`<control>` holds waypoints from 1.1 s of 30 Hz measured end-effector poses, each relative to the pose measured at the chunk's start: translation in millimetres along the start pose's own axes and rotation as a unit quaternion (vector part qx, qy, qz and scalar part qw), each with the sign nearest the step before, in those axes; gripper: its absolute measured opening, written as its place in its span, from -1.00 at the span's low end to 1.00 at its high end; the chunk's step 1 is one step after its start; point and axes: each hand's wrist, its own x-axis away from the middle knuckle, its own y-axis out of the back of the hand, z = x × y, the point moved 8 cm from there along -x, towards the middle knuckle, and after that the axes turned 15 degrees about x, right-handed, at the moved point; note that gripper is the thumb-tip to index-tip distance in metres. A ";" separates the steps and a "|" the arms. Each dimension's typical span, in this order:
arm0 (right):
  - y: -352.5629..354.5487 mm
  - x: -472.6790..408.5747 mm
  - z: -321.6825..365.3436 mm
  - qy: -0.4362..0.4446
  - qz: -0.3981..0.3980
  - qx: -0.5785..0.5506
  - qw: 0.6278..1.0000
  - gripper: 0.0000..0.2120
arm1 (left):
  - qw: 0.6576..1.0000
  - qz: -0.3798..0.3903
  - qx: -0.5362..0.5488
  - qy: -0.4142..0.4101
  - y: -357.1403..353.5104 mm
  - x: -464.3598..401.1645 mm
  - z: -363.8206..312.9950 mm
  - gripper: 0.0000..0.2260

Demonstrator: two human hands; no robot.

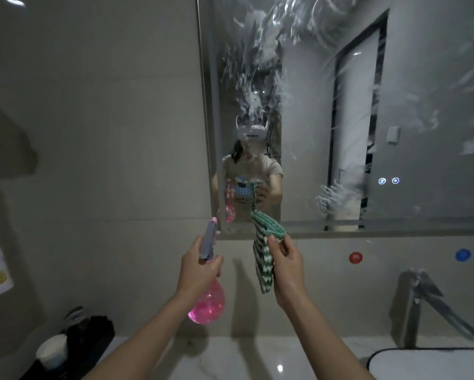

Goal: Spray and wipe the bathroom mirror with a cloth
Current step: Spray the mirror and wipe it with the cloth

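A dim, grey-tiled bathroom, with a pale marble counter (pixel 230 357) along the near edge and a large mirror (pixel 394 119) on the far wall, right of centre. White foamy smears and streaks cross much of the glass, thickest along the top and down the left part.

The left hand (pixel 198 267) is wrapped round the neck of a pink spray bottle (pixel 207 304), nozzle pointed at the mirror's lower left corner. The right hand (pixel 287 267) pinches a folded green-and-white cloth (pixel 263 259) between thumb and fingers, held up just below the mirror's bottom edge and not touching it.

The risk I see: the nozzle sits so near the frame that a squeeze could wet the wall or drip onto the counter. The smears may also dry into marks if wiping waits, and the loosely hanging cloth could unfold or slip.

The bottle's clear round belly shows no liquid level I can make out. At the near left, a white cup (pixel 52 352) stands beside a dark holder (pixel 90 333); contents unclear. A faucet (pixel 427 305) stands at right.
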 end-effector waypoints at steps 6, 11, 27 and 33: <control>-7.3 -51.7 52.0 0.043 -0.046 0.015 0.998 -0.74 | 1.000 -0.006 0.008 -0.011 -3.2 -43.8 -26.6 -0.69; -13.9 -89.6 105.6 0.063 -0.100 -0.002 0.993 -0.49 | 0.998 -0.008 0.004 -0.055 1.4 -83.9 -62.5 -0.80; -40.9 -167.2 214.8 0.212 -0.244 0.078 0.943 -0.66 | 0.991 -0.004 0.003 -0.132 19.0 -181.2 -107.9 -0.86; -95.8 -188.4 182.6 0.314 -0.251 0.242 0.883 -0.63 | 0.994 -0.014 0.027 -0.107 31.7 -196.4 -63.7 -0.74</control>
